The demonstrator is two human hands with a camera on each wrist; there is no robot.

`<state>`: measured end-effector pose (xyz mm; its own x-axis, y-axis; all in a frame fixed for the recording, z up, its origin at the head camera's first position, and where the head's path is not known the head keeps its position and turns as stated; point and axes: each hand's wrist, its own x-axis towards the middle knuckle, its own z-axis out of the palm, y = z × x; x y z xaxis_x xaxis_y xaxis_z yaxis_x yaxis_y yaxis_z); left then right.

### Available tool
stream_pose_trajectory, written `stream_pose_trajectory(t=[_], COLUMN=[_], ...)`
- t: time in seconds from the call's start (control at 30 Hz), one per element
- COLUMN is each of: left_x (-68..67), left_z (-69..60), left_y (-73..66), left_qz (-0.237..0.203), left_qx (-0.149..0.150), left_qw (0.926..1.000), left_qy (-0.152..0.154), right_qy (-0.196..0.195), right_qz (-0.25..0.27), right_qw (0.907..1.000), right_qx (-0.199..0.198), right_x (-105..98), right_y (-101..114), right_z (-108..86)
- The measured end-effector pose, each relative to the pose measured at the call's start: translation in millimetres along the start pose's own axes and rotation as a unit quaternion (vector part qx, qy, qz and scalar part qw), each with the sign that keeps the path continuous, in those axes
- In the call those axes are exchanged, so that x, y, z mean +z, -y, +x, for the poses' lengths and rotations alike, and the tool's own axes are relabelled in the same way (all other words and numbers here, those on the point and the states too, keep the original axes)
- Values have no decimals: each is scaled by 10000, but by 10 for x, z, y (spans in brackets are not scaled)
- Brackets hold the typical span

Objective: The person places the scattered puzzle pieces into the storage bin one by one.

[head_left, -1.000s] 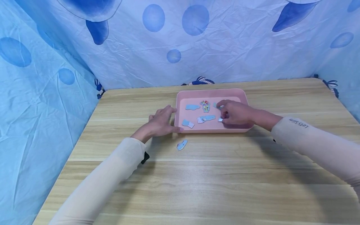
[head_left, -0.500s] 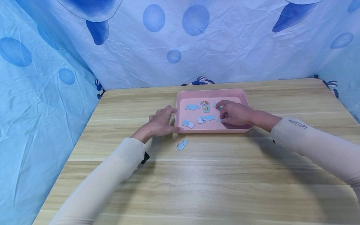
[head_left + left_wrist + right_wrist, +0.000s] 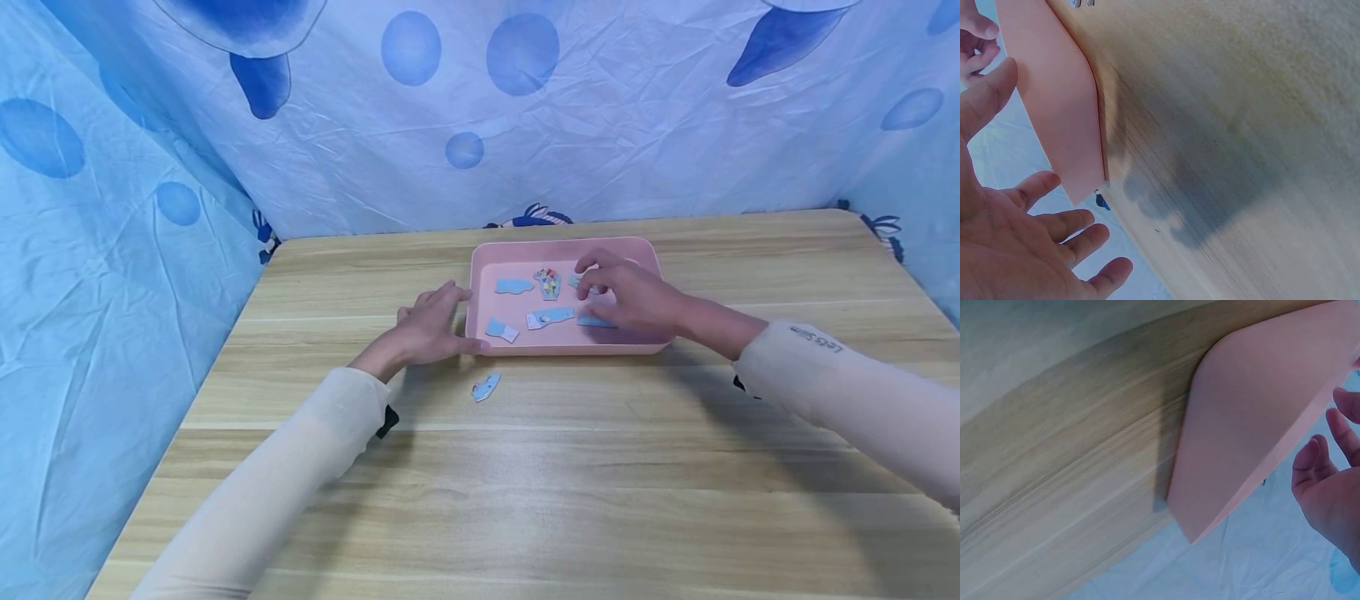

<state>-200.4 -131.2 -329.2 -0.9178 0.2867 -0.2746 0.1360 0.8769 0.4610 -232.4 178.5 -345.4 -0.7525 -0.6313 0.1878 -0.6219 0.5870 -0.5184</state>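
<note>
In the head view, a pink tray [image 3: 570,350] holds several flat, light-blue puzzle pieces. My left hand [image 3: 433,327] is at the tray's left end, thumb and fingers spread and touching its rim. The left wrist view shows that hand [image 3: 1029,231] with its palm bare. My right hand [image 3: 626,292] hovers over the right part of the tray, thumb and fingers apart. Just below its thumb lies a light-blue piece [image 3: 596,322]; another piece [image 3: 575,282] is partly hidden behind its fingers. In the right wrist view the hand [image 3: 1335,494] has loosely bent fingers and nothing visible in them.
One loose puzzle piece [image 3: 486,387] lies on the wooden table [image 3: 570,492] in front of the tray. A piece with a colourful print [image 3: 548,283] sits near the tray's middle. Behind the table hangs a blue patterned curtain [image 3: 337,158].
My right hand has lifted slightly and its fingers have spread, showing more of the blue piece under the thumb, which now reads as a longer strip. The left hand has stayed put.
</note>
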Motion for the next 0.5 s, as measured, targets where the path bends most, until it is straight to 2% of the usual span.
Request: stream_pose_trajectory(t=[0.5], left_x=[-5], left_z=[-4], left_y=[-4], left_qz=[18], left_qx=[7], left_qw=[10000], left_qy=[-19], right_qy=[-503], right_qz=[422], right_qw=[9955], right_qx=[-682], right_x=[115], right_y=[305], right_z=[-47])
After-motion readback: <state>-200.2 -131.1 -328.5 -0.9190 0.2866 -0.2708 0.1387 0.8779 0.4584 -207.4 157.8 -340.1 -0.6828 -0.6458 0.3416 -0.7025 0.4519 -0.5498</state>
